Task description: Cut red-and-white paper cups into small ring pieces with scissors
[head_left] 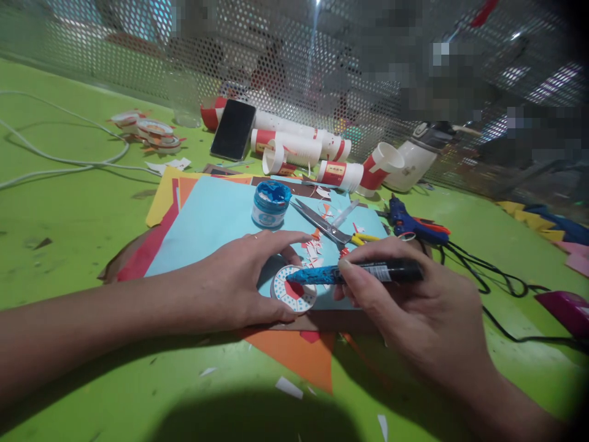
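My right hand [427, 307] grips a black marker pen [381, 271], its front end coated in blue paint. The pen's painted tip meets a small white paper disc [281, 299] with blue dots and a red centre. Thumb and fingers of my left hand [243, 276] curve around that disc and hold it by the edge. Beyond it, an uncovered jar of blue paint [270, 212] stands on light blue paper [207, 233]. Scissors [322, 222] lie to the jar's right, partly opened, beside red and white paper scraps [315, 248].
Red and white paper cups [340, 175] lie at the back near a black phone [233, 130] and a perforated metal screen [294, 61]. A blue glue gun [414, 224] with black cord is on the right. Finished-looking paper discs [156, 132] and a white cable [69, 164] lie at left.
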`<state>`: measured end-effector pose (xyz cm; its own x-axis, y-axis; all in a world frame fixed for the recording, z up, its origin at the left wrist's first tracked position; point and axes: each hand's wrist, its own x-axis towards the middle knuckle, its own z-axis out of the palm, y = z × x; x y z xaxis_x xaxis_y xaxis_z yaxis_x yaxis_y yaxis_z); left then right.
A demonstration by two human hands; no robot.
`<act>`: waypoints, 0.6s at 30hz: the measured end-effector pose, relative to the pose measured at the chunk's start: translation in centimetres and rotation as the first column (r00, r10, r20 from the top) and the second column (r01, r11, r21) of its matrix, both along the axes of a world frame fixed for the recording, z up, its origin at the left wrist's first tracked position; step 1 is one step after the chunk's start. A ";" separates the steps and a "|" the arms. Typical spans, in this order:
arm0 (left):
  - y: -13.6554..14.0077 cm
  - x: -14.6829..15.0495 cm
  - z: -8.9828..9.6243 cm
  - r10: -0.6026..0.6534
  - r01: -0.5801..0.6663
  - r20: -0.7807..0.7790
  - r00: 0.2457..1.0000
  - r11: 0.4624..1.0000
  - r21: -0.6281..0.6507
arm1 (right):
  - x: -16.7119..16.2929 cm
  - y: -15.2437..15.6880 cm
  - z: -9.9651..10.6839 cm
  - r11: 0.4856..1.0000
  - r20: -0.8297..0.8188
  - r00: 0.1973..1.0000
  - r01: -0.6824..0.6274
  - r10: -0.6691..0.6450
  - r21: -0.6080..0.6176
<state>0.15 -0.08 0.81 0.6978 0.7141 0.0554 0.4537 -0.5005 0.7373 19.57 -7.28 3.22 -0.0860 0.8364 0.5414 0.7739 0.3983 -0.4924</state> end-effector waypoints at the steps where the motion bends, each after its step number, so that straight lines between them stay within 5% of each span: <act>1: 0.0 0.0 0.0 0.005 -0.005 0.003 1.000 1.000 0.000 | 0.0 -0.2 0.1 1.000 -0.008 1.000 0.019 -0.019 0.009; 6: 0.0 -0.1 -0.1 0.014 -0.014 0.011 1.000 1.000 0.002 | 0.2 -0.6 0.8 0.973 -0.101 0.974 0.212 -0.202 0.094; 18: 0.0 -0.1 -0.4 0.017 -0.017 0.023 1.000 1.000 -0.004 | 0.4 0.3 -0.1 0.999 -0.044 0.998 0.038 -0.037 0.033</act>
<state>0.09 -0.06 0.39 0.6839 0.7264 0.0681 0.4454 -0.4897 0.7495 19.93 -6.96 3.16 -0.0305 0.8199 0.5717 0.7666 0.3863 -0.5130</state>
